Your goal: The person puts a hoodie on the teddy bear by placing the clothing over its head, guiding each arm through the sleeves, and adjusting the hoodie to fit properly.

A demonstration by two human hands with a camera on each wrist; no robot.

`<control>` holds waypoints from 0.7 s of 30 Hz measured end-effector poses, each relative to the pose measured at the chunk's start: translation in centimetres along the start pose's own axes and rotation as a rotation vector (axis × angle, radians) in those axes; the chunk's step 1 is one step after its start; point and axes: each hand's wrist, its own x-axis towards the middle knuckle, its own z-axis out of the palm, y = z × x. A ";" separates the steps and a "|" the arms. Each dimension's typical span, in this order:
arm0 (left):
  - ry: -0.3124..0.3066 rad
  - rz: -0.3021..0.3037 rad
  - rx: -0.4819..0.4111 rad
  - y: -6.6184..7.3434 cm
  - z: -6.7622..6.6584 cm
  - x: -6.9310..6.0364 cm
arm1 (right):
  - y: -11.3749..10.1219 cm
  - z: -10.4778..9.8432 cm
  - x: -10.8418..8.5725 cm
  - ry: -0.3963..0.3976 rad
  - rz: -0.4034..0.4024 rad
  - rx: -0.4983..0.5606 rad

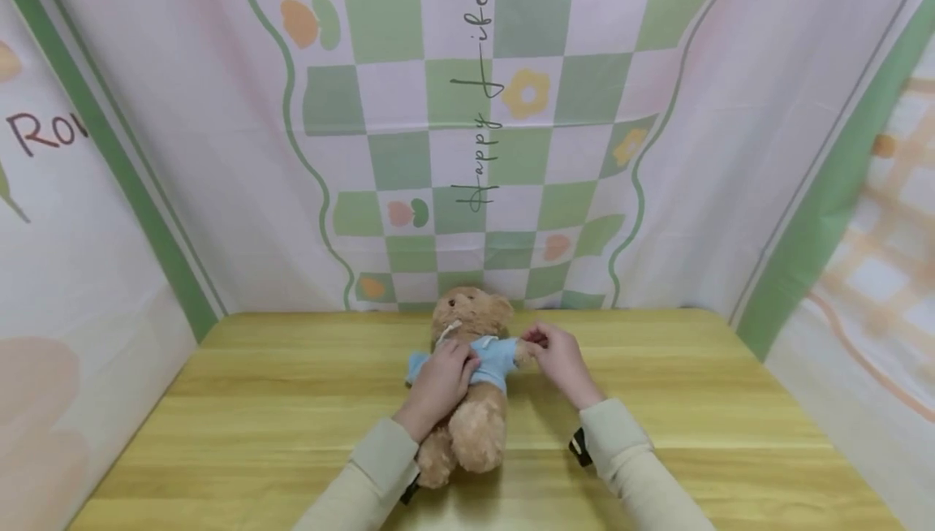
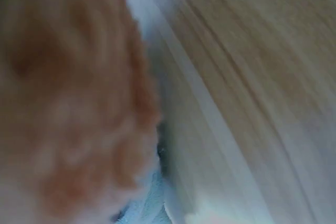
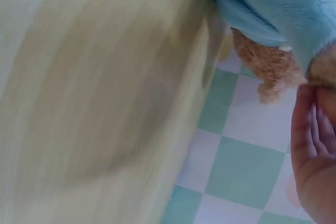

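Observation:
A brown teddy bear (image 1: 478, 429) in a light blue hooded top (image 1: 497, 359) with white drawstrings lies tilted on the wooden table, head toward the back edge. My left hand (image 1: 438, 381) lies across its chest and holds it there, fingers bent over the blue top. Fingers and thumb of my right hand (image 1: 561, 356) pinch the bear's paw, at the end of the arm stretched out to the right; the right wrist view shows this hand (image 3: 312, 150) at its edge. In the left wrist view, blurred brown fur (image 2: 73, 98) fills the left side.
The wooden table (image 1: 292, 401) extends to both sides of the bear. Right behind it hangs a checked green and white cloth (image 1: 453, 157) with lettering; printed cloth walls stand left and right. Dark straps (image 1: 580, 447) show at the wrists.

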 end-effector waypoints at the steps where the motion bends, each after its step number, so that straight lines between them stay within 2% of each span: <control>1: -0.003 -0.018 -0.003 0.0 0.1 0.0 | -0.1 -0.2 -0.2 -0.015 0.011 0.019; 4: -0.001 -0.046 -0.003 0.0 0.2 0.2 | -0.7 -0.6 -0.9 -0.076 0.034 0.056; 8: 0.025 -0.050 0.022 0.1 0.4 0.3 | -1.3 -0.7 -1.4 -0.108 0.014 0.029; 11: 0.037 -0.050 0.043 0.2 0.4 0.3 | -1.2 -0.5 -1.3 -0.068 0.023 0.020; 16: 0.032 -0.044 0.084 0.4 0.5 0.2 | -0.2 -0.7 -0.5 0.008 0.102 0.067; 21: 0.033 -0.024 0.098 0.6 0.5 0.2 | 0.9 -0.8 0.3 0.032 0.125 0.060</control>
